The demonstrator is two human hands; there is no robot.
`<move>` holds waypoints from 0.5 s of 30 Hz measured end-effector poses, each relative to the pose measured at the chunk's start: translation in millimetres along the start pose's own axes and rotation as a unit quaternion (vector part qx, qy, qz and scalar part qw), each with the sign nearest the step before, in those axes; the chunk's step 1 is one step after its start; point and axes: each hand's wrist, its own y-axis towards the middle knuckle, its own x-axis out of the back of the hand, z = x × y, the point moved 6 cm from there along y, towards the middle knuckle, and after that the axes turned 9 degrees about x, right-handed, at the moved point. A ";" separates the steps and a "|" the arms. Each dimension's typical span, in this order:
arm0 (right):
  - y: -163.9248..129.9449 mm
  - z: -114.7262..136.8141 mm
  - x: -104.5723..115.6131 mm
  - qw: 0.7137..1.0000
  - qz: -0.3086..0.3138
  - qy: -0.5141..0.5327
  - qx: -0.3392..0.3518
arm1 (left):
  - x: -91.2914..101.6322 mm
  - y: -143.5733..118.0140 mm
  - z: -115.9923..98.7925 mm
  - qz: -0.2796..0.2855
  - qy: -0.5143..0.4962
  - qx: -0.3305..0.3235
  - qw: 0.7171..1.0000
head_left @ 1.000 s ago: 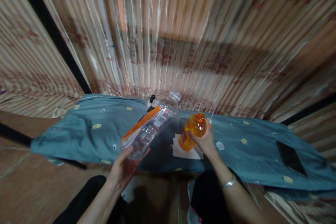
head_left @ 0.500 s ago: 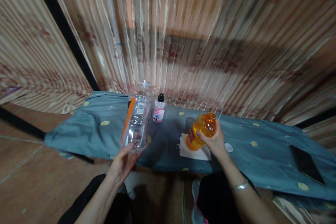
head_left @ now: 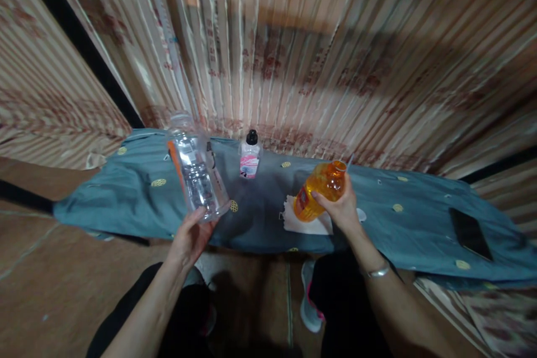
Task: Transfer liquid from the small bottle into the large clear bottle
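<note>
Left hand [head_left: 188, 238] grips an empty clear bottle [head_left: 196, 176] by its base, upright; right hand [head_left: 342, 210] wraps the uncapped orange bottle [head_left: 319, 197], tilted left to keep liquid in.

Scene dim and warm-toned from where I sit. Light seems to fall from above and behind the head: a broad dark shadow band crosses the curtain [head_left: 319, 61], and the floor by the legs is near black. Thin glare streaks run down the curtain folds. Motion blur smears the curtain, worst upper right. Edges bow outward, wide-lens distortion. The clear bottle [head_left: 196, 176] shows small highlights; the orange bottle [head_left: 319, 190] glows, reasonably sharp.
</note>
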 end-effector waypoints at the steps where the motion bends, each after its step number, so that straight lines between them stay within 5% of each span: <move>1: 0.2 1.2 0.3 1.000 -0.001 -0.002 0.003 | 2.0 3.3 0.6 -0.003 0.009 -0.004 1.000; 15: -1.6 2.7 -0.3 1.000 0.011 0.014 -0.014 | 20.5 64.6 17.0 -0.122 0.252 -0.091 0.956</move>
